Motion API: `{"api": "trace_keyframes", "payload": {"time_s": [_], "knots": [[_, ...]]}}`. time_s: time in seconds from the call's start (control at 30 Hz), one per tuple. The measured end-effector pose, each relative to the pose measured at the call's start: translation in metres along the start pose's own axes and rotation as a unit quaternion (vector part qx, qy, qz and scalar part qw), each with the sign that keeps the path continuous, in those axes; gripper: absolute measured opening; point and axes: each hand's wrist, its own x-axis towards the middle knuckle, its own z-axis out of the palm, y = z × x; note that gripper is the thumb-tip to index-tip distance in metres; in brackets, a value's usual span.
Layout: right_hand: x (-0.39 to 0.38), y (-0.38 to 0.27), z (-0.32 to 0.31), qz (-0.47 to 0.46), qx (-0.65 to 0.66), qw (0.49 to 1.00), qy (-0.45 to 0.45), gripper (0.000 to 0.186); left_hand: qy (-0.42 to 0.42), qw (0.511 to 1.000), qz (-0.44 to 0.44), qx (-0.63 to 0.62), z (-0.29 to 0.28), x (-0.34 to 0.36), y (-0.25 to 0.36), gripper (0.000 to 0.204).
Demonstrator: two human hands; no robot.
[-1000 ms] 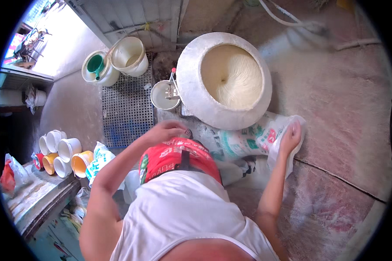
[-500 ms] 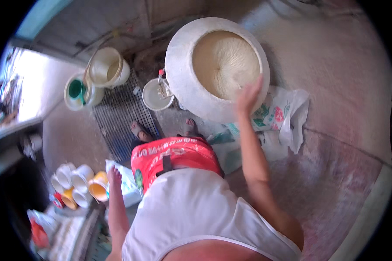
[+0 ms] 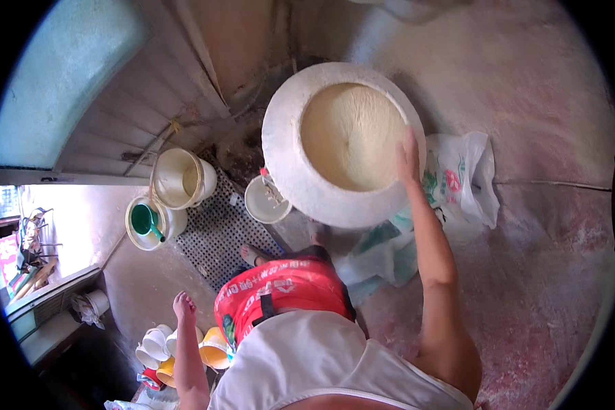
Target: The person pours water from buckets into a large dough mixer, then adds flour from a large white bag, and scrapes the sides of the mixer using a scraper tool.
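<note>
A large round white drum (image 3: 283, 150) stands ahead of me, its wide mouth tilted up. Inside lies a thick cream-coloured mass (image 3: 352, 137), swirled toward its middle, like dough or batter. My right hand (image 3: 408, 158) is at the right edge of the mouth, fingers stretched out along the rim and holding nothing. Whether the fingertips press on the rim or reach just inside it, I cannot tell. My left hand (image 3: 184, 307) hangs low on the left, away from the drum, with its fingers curled in and nothing seen in them.
Left of the drum are a small white bucket (image 3: 266, 205), a large cream bucket (image 3: 178, 179) and another bucket (image 3: 138, 236) with a green scoop (image 3: 143, 219). They stand by a perforated mat (image 3: 212, 239). Plastic sacks (image 3: 468, 181) lie at right; several small pails (image 3: 214, 348) sit lower left.
My view has shifted, so the drum and buckets sit lower in the picture. My right hand has moved from the front of the drum's mouth to its right edge. The left hand still hangs.
</note>
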Motion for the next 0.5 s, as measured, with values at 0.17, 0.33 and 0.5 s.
{"api": "trace_keyframes", "payload": {"time_s": [0.17, 0.33, 0.5], "knots": [[0.072, 0.011, -0.028, 0.116, 0.169, 0.977, 0.063, 0.061, 0.007, 1.0, 0.002, 0.012, 0.049, -0.019, -0.012, 0.032], [0.092, 0.019, -0.013, -0.058, 0.263, 0.956, -0.119, 0.056, 0.001, 0.999, 0.012, 0.033, 0.123, -0.053, -0.024, 0.033], [0.14, 0.039, -0.007, -0.12, 0.112, 0.98, -0.113, 0.055, -0.001, 0.998, 0.034, 0.055, 0.163, -0.083, -0.018, 0.035]]}}
